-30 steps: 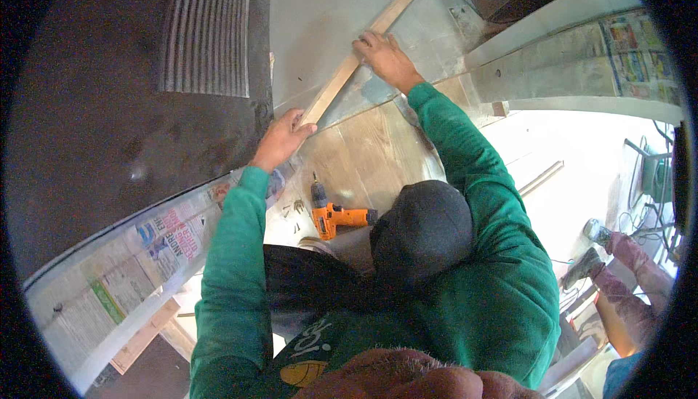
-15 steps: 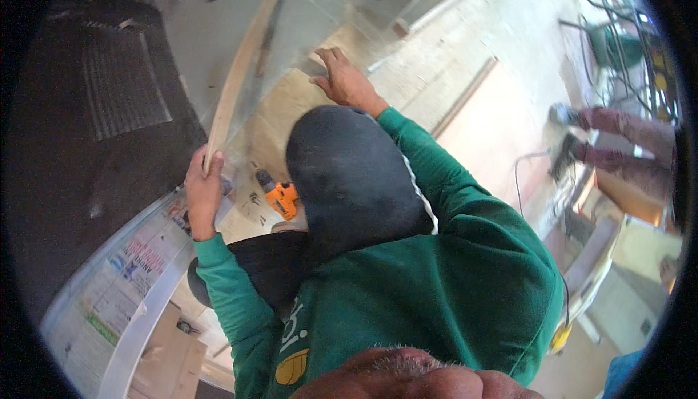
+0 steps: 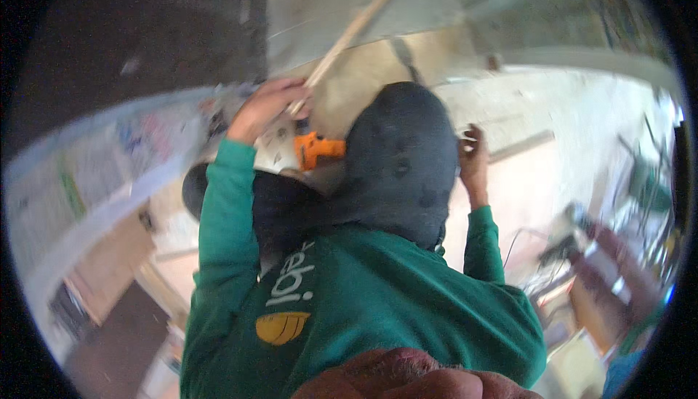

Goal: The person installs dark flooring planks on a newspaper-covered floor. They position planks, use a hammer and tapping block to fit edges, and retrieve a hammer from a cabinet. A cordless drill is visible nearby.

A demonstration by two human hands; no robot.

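My left hand (image 3: 270, 107) is closed round the near end of a long, thin wooden strip (image 3: 356, 28), which slants up and away to the right. Just below that hand, an orange cordless drill (image 3: 318, 150) lies on the floor between my dark-trousered legs. Beside the outer side of my raised knee (image 3: 400, 155), my right hand (image 3: 472, 155) hangs low with its fingers curled. Something small and pale shows at those fingers, too blurred to name.
A dark sheet (image 3: 131, 43) spreads at the far left, with a long printed panel (image 3: 109, 155) nearer me. A pale board (image 3: 520, 174) lies right of my right hand. Another person's legs (image 3: 618, 257) stand at the right, among cables and clutter.
My right hand has drawn back from beyond my knee to its right side, its fingers now curled. The view has turned, and the wooden strip now slants more to the right in my left hand.
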